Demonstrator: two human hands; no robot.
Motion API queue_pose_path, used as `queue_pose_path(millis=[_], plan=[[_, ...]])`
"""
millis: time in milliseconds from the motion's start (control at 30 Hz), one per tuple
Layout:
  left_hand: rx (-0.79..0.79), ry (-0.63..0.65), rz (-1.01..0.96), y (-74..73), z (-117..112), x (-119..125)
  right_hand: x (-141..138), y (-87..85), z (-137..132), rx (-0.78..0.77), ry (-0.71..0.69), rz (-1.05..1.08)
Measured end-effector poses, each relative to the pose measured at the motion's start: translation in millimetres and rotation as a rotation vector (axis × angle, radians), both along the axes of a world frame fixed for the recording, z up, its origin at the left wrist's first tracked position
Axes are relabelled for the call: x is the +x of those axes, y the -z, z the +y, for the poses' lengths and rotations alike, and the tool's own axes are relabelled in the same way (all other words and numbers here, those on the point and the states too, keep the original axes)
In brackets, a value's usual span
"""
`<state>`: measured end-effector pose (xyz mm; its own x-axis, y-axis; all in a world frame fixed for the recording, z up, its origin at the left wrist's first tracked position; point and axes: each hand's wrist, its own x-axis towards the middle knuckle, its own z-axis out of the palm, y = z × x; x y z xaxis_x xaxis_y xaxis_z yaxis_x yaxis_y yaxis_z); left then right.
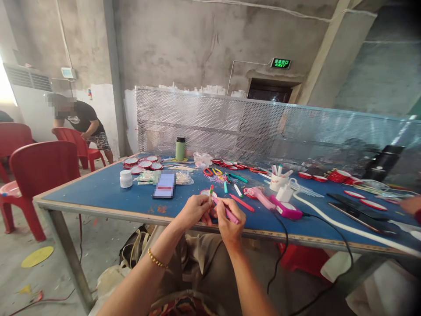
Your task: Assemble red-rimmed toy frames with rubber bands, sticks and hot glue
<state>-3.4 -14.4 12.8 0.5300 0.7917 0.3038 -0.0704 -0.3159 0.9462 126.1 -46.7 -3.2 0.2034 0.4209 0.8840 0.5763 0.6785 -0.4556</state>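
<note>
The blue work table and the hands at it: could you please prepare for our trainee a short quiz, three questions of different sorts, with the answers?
1. What does the wearer's right hand hold?
2. True or false: in the picture, the green bottle stands to the right of the white jar.
3. Which colour are the rims of the round discs near the white jar? a) yellow b) red c) black

Key: 1. A pink pen-shaped item; its exact kind cannot be told. 2. True. 3. b.
</note>
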Motion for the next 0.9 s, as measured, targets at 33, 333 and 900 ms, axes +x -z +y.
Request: queue_pose_path(millis=[33, 333, 900], plan=[[0.004, -0.004, 0.002, -0.6, -0.4, -0.1, -0.1, -0.4, -0.1, 0.006, -0.006, -0.016], [0.009, -0.004, 0.004, -1.3, -2.1, -0.2, -0.8, -0.7, 0.7, 0.023, -0.018, -0.053], [-0.005, -0.008, 0.008, -2.2, -2.9, -0.3, -0.6, 1.0, 1.5, 0.012, 0.0, -0.021]])
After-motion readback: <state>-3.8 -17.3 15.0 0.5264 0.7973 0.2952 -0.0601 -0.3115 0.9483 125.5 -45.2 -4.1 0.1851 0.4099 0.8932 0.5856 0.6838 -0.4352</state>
